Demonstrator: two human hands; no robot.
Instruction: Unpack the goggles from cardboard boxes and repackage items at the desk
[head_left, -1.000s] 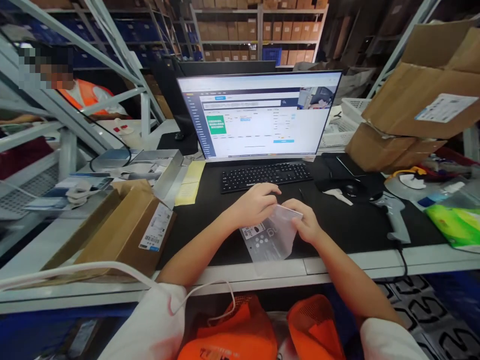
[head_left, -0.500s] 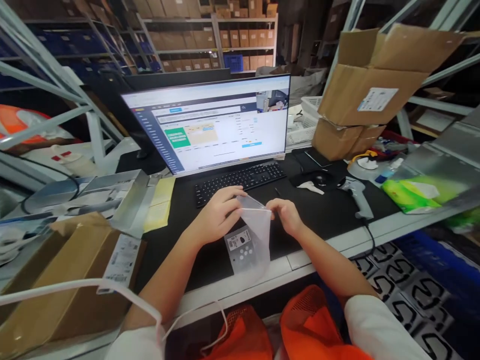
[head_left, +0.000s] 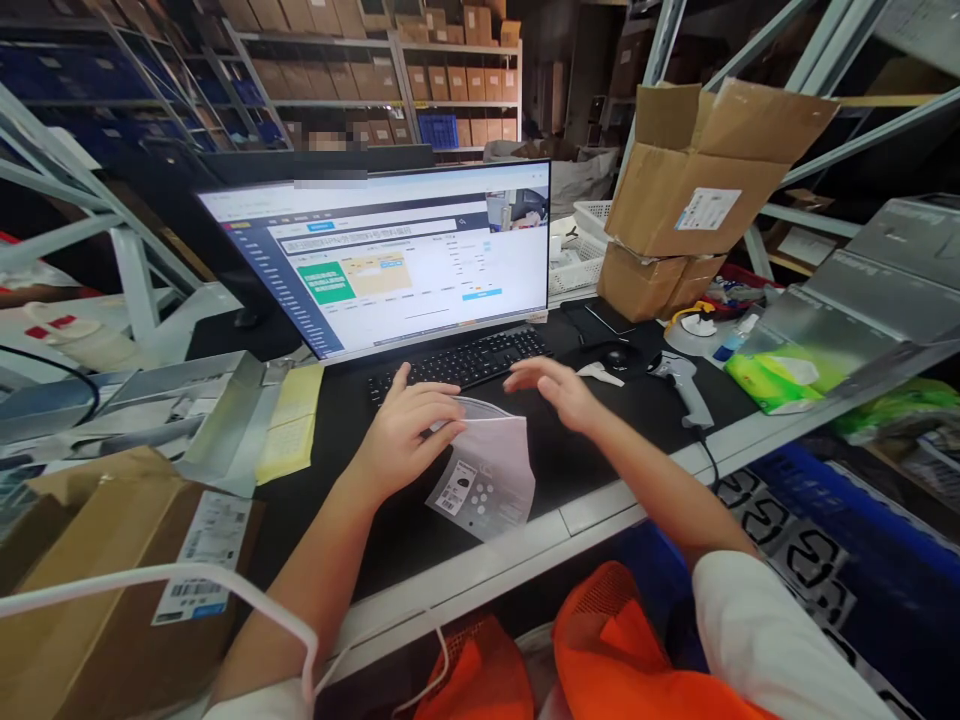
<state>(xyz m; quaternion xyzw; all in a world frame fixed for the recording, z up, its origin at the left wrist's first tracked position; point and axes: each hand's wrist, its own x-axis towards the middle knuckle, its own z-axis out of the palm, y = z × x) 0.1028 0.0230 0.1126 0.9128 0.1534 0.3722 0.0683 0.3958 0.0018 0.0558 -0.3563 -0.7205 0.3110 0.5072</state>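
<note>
A translucent plastic bag [head_left: 501, 462] with a printed label and several white dots lies over the black mat [head_left: 600, 455], close to the table's front edge. My left hand [head_left: 409, 425] pinches its upper left corner between thumb and fingers. To the right of the bag's top edge, my right hand [head_left: 559, 392] hovers with fingers stretched out, holding nothing. Just behind both hands is the black keyboard [head_left: 480, 362].
A monitor [head_left: 405, 270] stands behind the keyboard. On the right are a barcode scanner [head_left: 682, 388], a mouse [head_left: 616, 356], a green packet [head_left: 776, 382] and stacked cartons [head_left: 690, 200]. Yellow paper [head_left: 291, 425] and an open carton [head_left: 127, 540] are on the left.
My right hand has let go of the bag's top edge and opened. The bag's body has come down flatter toward the mat, while my left hand keeps its corner. The camera view has shifted.
</note>
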